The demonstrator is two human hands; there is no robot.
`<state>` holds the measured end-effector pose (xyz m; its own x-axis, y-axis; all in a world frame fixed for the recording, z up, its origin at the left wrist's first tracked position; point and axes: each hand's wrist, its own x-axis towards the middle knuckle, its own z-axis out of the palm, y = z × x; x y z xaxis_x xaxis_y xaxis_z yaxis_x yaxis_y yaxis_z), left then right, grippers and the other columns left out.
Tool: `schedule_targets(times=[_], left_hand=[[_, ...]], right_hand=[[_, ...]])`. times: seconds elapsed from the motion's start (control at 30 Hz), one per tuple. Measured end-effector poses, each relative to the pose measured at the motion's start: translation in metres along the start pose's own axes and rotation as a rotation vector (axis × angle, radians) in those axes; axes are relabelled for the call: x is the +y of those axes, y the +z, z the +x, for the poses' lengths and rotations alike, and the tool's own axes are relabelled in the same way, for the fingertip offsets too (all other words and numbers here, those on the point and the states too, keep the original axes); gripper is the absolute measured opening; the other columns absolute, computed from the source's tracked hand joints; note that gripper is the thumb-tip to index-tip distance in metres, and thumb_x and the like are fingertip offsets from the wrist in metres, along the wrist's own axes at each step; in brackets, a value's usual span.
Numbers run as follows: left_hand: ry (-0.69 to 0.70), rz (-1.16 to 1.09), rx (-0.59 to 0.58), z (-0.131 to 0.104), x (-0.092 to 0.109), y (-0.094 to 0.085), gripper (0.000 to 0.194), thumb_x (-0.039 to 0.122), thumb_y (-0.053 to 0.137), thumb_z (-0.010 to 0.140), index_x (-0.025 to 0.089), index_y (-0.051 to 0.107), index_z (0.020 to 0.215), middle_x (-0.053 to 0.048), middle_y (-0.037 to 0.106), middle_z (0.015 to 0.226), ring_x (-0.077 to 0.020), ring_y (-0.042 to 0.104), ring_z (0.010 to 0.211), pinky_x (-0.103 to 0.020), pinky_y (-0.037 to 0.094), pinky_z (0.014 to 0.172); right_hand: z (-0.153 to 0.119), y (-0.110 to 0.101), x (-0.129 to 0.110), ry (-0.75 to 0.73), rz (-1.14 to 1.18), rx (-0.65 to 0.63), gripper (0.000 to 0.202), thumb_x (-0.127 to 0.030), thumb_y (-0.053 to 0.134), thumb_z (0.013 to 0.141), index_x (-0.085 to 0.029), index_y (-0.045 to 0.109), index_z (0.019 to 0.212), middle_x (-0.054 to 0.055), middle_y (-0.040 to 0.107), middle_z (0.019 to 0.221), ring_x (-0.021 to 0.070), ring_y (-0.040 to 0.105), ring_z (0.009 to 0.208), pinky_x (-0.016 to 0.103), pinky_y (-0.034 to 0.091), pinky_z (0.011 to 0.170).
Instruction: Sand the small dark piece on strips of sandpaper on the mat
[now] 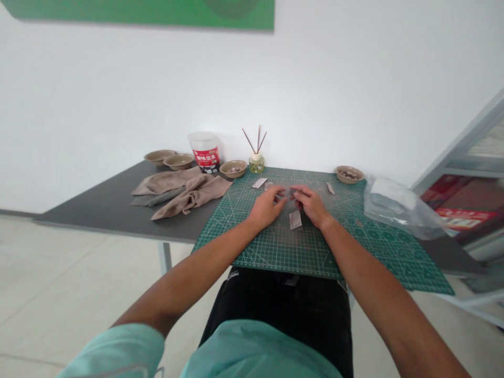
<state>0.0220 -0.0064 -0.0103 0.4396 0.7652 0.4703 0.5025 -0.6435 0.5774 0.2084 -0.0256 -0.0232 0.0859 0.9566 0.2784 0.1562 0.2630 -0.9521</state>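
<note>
My left hand [268, 206] and my right hand [310, 203] face each other just above the green cutting mat [252, 247]. The right fingertips pinch a small dark piece [292, 193], too small to name. My left fingers are curled toward the thumb at the same spot; what they hold is too small and blurred to tell. Below the hands lies a small clear packet [295, 220] with a pale label-like face. A pale flat rectangular piece [259, 182] rests beyond my left hand, and another small pale piece [330, 188] lies beyond my right.
Bowls with small dark pieces stand at the back, one bowl [233, 169] left and one bowl [349, 175] right. A clear plastic bag [401, 207] lies at right. Brown cloths [189, 191], a lidded tub [205, 152] and a reed diffuser [256, 163] stand around the mat.
</note>
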Motion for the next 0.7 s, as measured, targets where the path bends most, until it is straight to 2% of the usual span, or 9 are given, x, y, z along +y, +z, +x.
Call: schedule_targets(times=[0.1,0.27,0.37,0.43,0.53,0.7], left_hand=[[0.007,0.004,-0.009,0.001,0.001,0.001,0.034,0.028,0.057,0.096,0.020,0.054,0.128,-0.005,0.069,0.112,-0.0149,0.068,0.091,-0.030,0.054,0.088],[0.049,0.044,-0.069,0.000,0.006,0.000,0.032,0.031,0.053,0.097,0.019,0.054,0.126,-0.005,0.070,0.109,-0.0159,0.068,0.089,-0.031,0.054,0.086],[0.126,0.081,-0.158,-0.009,0.013,-0.003,0.027,0.032,0.054,0.096,0.019,0.060,0.119,-0.006,0.070,0.109,-0.0179,0.068,0.092,-0.032,0.054,0.086],[0.213,0.107,-0.249,-0.017,0.017,-0.004,0.022,0.032,0.060,0.092,0.021,0.065,0.110,-0.005,0.070,0.110,-0.0200,0.067,0.099,-0.034,0.052,0.092],[0.314,0.147,-0.349,-0.026,0.020,-0.004,0.020,0.032,0.065,0.088,0.023,0.068,0.105,-0.005,0.069,0.117,-0.0241,0.063,0.111,-0.039,0.046,0.102],[0.327,0.209,-0.386,-0.019,0.011,-0.004,0.022,0.036,0.060,0.092,0.023,0.066,0.108,-0.008,0.067,0.119,-0.0268,0.061,0.113,-0.044,0.043,0.102]], right_hand=[[0.001,0.001,0.001,-0.002,-0.007,-0.008,0.035,-0.040,0.060,0.082,-0.023,0.071,0.111,0.000,0.070,0.081,0.0142,0.055,0.060,0.028,0.044,0.059],[0.000,0.002,-0.001,-0.006,-0.046,-0.011,0.030,-0.043,0.059,0.089,-0.020,0.071,0.105,-0.001,0.066,0.073,0.0135,0.054,0.059,0.027,0.044,0.059],[-0.002,0.001,-0.003,-0.018,-0.070,0.015,0.032,-0.045,0.060,0.094,-0.016,0.067,0.106,0.000,0.065,0.078,0.0128,0.056,0.061,0.028,0.047,0.060],[-0.004,-0.001,-0.006,-0.031,-0.094,0.045,0.034,-0.047,0.057,0.097,-0.016,0.065,0.107,0.000,0.064,0.080,0.0132,0.057,0.062,0.029,0.048,0.060],[-0.007,-0.010,-0.012,-0.059,-0.156,0.058,0.037,-0.050,0.050,0.097,-0.018,0.066,0.106,0.001,0.063,0.075,0.0146,0.056,0.061,0.029,0.047,0.059],[-0.014,-0.034,-0.031,-0.136,-0.338,-0.042,0.032,-0.046,0.052,0.094,-0.021,0.067,0.109,0.000,0.061,0.071,0.0164,0.054,0.061,0.029,0.043,0.058]])
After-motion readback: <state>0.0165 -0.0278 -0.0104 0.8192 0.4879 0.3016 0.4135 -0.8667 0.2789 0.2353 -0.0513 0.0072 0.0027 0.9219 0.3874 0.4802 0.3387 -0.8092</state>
